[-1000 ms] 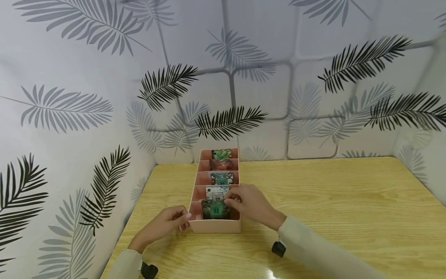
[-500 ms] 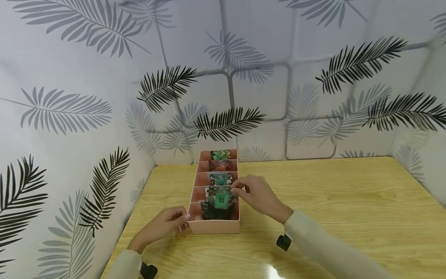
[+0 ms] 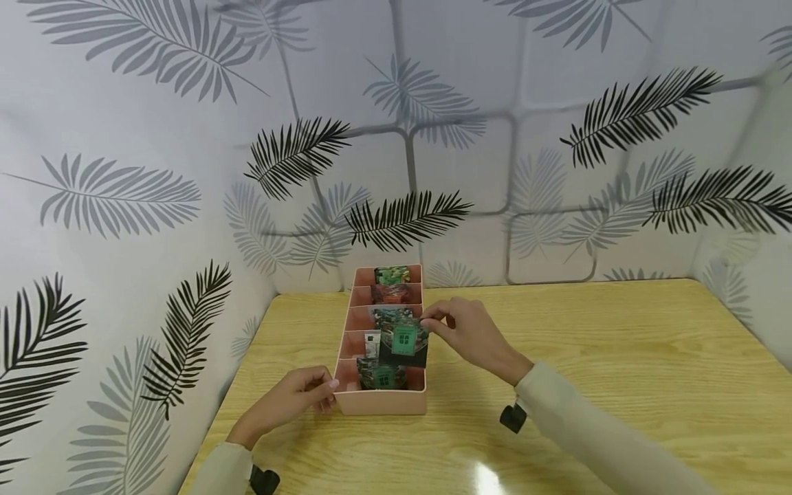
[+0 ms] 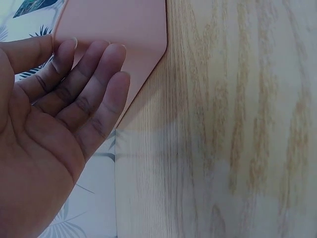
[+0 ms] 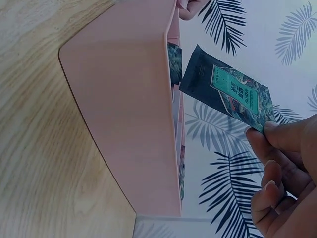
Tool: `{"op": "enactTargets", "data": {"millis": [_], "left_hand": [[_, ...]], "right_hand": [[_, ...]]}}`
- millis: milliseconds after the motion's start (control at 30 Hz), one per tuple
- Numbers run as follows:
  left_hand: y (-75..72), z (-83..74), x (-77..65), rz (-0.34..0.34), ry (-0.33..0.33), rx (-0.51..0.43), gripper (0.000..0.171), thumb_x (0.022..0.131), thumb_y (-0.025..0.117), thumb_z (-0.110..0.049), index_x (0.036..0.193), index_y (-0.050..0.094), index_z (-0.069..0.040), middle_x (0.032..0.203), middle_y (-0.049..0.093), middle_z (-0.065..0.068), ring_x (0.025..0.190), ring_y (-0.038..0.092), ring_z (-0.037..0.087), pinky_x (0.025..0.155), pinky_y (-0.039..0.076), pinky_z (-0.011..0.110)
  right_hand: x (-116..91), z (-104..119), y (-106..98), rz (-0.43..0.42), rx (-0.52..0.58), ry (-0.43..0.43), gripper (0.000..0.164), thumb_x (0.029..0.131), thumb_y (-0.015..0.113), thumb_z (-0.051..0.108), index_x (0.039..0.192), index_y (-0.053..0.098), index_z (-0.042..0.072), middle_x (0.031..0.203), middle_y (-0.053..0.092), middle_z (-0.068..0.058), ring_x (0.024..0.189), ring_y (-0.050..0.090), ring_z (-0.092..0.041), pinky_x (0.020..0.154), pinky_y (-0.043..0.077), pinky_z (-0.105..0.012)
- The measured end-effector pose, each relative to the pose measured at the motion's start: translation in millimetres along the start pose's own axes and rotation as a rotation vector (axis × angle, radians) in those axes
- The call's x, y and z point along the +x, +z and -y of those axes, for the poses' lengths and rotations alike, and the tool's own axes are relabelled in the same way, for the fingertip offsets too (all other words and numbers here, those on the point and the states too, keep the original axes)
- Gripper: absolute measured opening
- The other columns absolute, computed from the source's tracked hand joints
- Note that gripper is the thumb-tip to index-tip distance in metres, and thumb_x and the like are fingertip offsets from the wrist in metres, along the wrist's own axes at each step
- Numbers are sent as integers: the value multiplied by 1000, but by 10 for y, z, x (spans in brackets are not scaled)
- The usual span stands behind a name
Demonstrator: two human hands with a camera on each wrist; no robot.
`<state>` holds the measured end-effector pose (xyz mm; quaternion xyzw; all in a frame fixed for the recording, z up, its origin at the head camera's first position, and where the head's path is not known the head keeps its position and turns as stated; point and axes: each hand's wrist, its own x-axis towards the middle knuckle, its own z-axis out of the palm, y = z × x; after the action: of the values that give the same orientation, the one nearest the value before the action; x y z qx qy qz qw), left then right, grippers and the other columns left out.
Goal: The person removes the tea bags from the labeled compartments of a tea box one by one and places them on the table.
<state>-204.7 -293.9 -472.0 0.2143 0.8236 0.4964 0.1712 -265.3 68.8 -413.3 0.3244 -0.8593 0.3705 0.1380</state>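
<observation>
My right hand (image 3: 465,331) pinches the upper corner of a dark tea bag sachet (image 5: 228,89) between thumb and forefinger. Its green label reads "GREEN TEA" in the right wrist view. In the head view the sachet hangs over the front part of a long pink divided box (image 3: 383,403). My left hand (image 3: 302,399) holds that box at its front left corner, thumb at the rim and fingers curled along the outer wall. Another dark sachet (image 3: 377,375) stands in the front compartment. Behind it a white sachet (image 3: 372,345) is mostly hidden by the held one.
Farther back in the box sit a partly covered sachet (image 3: 391,315), a red sachet (image 3: 390,293) and a green sachet (image 3: 392,275), each in its own compartment. The box stands on a wood-grain table (image 3: 575,357), its far end near a leaf-patterned backdrop (image 3: 544,165).
My right hand has lifted the dark sachet up out of the front compartment and moved it rightward. Another dark sachet now shows there. The left hand stays at the box corner.
</observation>
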Motion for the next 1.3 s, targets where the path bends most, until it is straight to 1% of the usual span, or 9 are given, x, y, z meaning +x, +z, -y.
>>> {"op": "enactTargets", "data": {"millis": [167, 267, 367, 500, 567, 633, 800, 1067, 1300], "left_hand": [[-2, 0, 6, -2, -3, 5, 33, 110, 53, -30, 100, 66, -2, 99, 71, 22, 87, 67, 45, 79, 59, 48], [-4, 6, 12, -8, -4, 36, 33, 110, 53, -32, 101, 66, -3, 97, 71, 19, 87, 68, 41, 79, 59, 47], [-2, 18, 17, -35, -14, 105, 34, 109, 53, -36, 112, 66, -4, 99, 72, 13, 89, 69, 35, 79, 59, 45], [18, 56, 14, -77, -54, 132, 50, 109, 54, -38, 146, 53, -4, 133, 64, 15, 109, 67, 28, 87, 57, 44], [28, 83, 12, -79, -62, 95, 61, 108, 55, -36, 158, 39, -5, 151, 50, 16, 123, 62, 29, 94, 55, 44], [35, 103, 13, -74, -59, 59, 67, 109, 55, -35, 163, 27, -8, 161, 38, 16, 132, 56, 31, 100, 52, 39], [34, 94, 22, -54, -29, 27, 68, 109, 54, -31, 165, 19, -12, 166, 28, 16, 140, 48, 34, 102, 46, 23], [38, 87, 19, -61, -48, 8, 64, 111, 52, -27, 164, 22, -9, 165, 31, 16, 140, 48, 32, 108, 46, 40], [40, 93, 21, -74, -46, 3, 65, 110, 54, -28, 164, 24, -8, 162, 35, 17, 139, 50, 33, 106, 47, 38]], "right_hand": [[16, -60, -90, -28, -9, 3, 12, 98, 73, 23, 105, 80, 17, 88, 71, 9, 54, 40, -9, 53, 34, -28], [28, -110, -150, -43, -21, 11, 11, 98, 73, 23, 105, 80, 17, 79, 66, 10, 54, 40, -11, 54, 33, -29], [42, -166, -209, -55, -40, 24, 11, 98, 73, 23, 105, 80, 17, 71, 59, 9, 55, 40, -13, 54, 32, -30], [40, -206, -279, -60, -39, 46, 11, 98, 73, 22, 105, 80, 16, 72, 60, 7, 58, 41, -15, 56, 33, -31], [31, -223, -305, -63, -31, 52, 11, 98, 74, 20, 105, 79, 15, 76, 62, 7, 59, 42, -16, 56, 34, -31], [23, -248, -326, -67, -38, 58, 11, 97, 74, 20, 105, 80, 14, 75, 62, 7, 59, 42, -16, 56, 34, -31], [21, -337, -393, -78, -67, 78, 12, 97, 74, 20, 105, 80, 13, 70, 60, 4, 57, 41, -14, 56, 34, -31], [28, -462, -514, -78, -50, 105, 14, 99, 72, 21, 106, 79, 12, 67, 58, 1, 55, 40, -16, 55, 33, -31], [46, -619, -581, -67, -46, 110, 14, 100, 71, 21, 107, 78, 10, 73, 64, 4, 56, 44, -17, 55, 36, -32]]}}
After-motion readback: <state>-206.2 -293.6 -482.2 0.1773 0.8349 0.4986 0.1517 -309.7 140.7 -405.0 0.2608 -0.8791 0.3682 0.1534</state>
